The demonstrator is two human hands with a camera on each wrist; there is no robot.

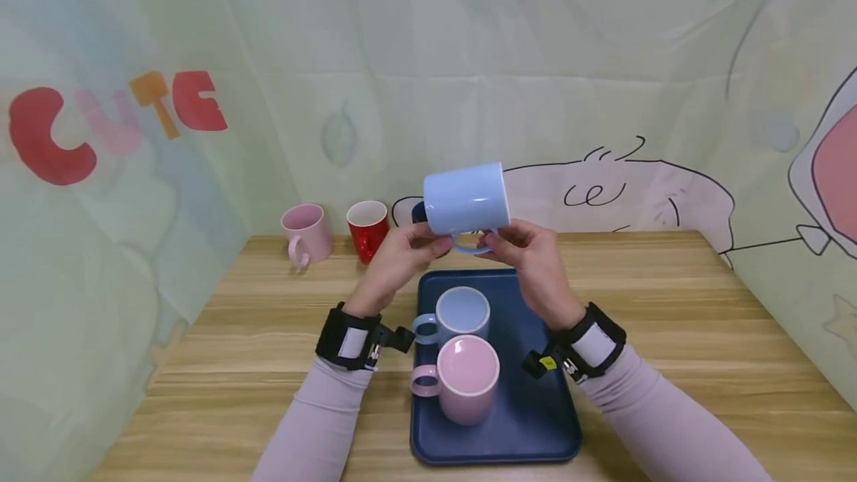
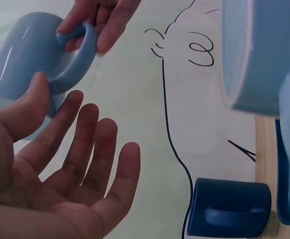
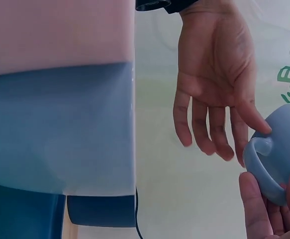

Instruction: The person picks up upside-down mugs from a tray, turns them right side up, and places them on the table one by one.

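Note:
A light blue mug point(image 1: 466, 199) is held up on its side above the far end of the tray, its handle hanging downward. My left hand point(image 1: 404, 252) pinches its left end between thumb and index finger, while the other fingers point(image 2: 87, 134) extend loosely. My right hand point(image 1: 535, 268) grips the handle point(image 3: 264, 169) with thumb and fingers near the mug's other end. Below, a dark blue tray point(image 1: 529, 422) carries another light blue mug point(image 1: 462, 311) and a pink mug point(image 1: 469, 378), both upright with handles to the left.
Along the table's point(image 1: 268, 363) back edge stand a pink mug point(image 1: 306, 233), a red mug point(image 1: 367, 233) and a dark blue mug point(image 2: 229, 209), mostly hidden behind my left hand in the head view. A printed cloth point(image 1: 569, 80) hangs behind the table.

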